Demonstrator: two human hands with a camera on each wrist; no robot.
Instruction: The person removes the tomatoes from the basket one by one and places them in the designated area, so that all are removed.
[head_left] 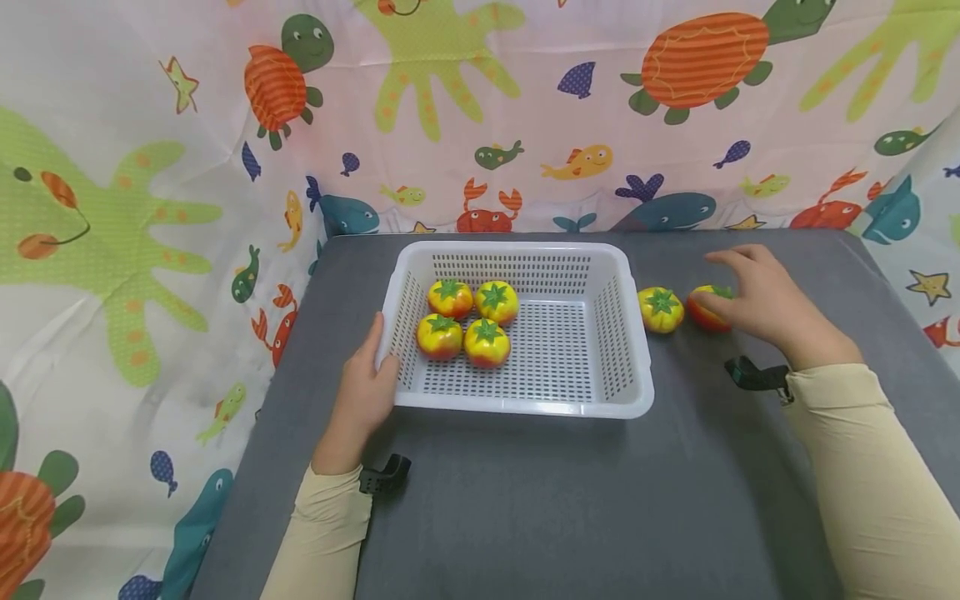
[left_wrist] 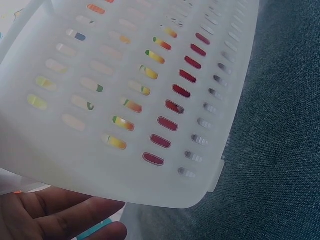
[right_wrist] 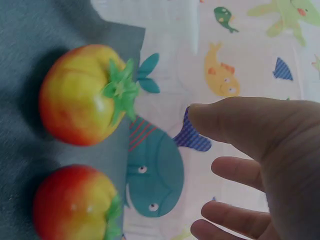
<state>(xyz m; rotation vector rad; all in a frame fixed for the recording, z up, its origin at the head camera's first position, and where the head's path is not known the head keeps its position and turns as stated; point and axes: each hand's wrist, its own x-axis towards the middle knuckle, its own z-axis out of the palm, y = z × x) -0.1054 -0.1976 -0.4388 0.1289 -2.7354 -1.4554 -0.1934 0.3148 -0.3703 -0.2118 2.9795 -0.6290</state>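
A white plastic basket [head_left: 517, 410] with slotted walls stands on the dark tabletop, holding several yellow-red tomatoes [head_left: 487, 343] with green leafy tops in its left half. My left hand [head_left: 365, 392] grips the basket's left rim; from the left wrist its outer wall [left_wrist: 90, 167] fills much of the view. Just right of the basket sits one tomato [head_left: 661, 311], and beside it a redder tomato [head_left: 705, 319] is partly covered by my right hand [head_left: 765, 300]. That hand hovers with thumb and fingers spread, holding nothing. Both tomatoes, including the nearer one [right_wrist: 80, 95], appear apart from its fingers in the right wrist view.
A curtain [head_left: 450, 158] printed with sea animals hangs behind the dark grey table [head_left: 570, 500] and along its sides. Dark bands sit on both wrists. Bare tabletop stretches in front of the basket.
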